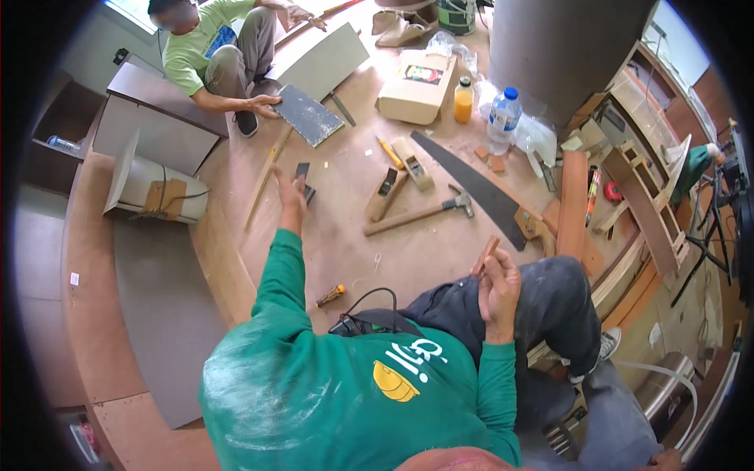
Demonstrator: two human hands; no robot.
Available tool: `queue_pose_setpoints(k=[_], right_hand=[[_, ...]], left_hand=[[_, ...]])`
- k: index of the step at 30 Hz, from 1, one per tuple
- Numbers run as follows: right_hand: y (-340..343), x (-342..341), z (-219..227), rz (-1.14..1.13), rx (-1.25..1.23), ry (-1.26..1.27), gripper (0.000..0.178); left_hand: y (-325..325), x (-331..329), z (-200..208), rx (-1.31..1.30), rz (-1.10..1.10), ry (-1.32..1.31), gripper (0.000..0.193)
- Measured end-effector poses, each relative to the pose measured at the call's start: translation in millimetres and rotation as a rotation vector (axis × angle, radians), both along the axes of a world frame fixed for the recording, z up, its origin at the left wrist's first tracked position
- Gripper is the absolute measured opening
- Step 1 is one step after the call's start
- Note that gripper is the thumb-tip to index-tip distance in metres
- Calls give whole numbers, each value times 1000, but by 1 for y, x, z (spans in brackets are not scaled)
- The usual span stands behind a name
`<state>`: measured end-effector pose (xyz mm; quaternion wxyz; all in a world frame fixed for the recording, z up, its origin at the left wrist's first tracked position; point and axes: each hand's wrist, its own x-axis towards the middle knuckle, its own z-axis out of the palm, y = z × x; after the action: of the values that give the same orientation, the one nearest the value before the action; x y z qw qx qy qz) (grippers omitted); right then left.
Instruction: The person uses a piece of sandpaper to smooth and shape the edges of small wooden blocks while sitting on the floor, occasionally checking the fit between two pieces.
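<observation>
My right hand [499, 292], near my bent knee, is closed around a small strip of reddish-brown wood [484, 256] that sticks up past the fingers. My left hand [290, 200] reaches forward over the floor with its fingers apart. Right beside its thumb lie dark, flat pieces [309, 193], partly covered by the hand; their kind is unclear. Ahead lie a hammer [416, 217], a wooden hand plane [386, 196], a second plane [415, 165] and a yellow-handled tool [389, 153]. A handsaw [475, 184] stretches toward my right knee. An orange-and-black screwdriver handle [331, 296] rests near my lap.
Across from me a crouching person [220, 55] holds a dark board [310, 115] beside a pale panel [322, 63]. A juice bottle [463, 100], a water bottle [503, 122] and a carton [416, 90] stand farther back. Wood pieces [572, 204] lie at right; cabinet panels [157, 298] at left.
</observation>
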<state>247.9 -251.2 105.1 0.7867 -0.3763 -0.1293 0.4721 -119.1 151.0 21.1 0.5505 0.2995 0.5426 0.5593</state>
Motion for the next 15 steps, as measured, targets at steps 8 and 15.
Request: queue_pose_setpoints(k=[8, 15], right_hand=[[-3, -11, 5, 45, 99, 59, 18], [-14, -5, 4, -16, 99, 51, 17]], left_hand=[[98, 12, 98, 146, -315, -119, 65], [23, 71, 63, 89, -163, -151, 43]])
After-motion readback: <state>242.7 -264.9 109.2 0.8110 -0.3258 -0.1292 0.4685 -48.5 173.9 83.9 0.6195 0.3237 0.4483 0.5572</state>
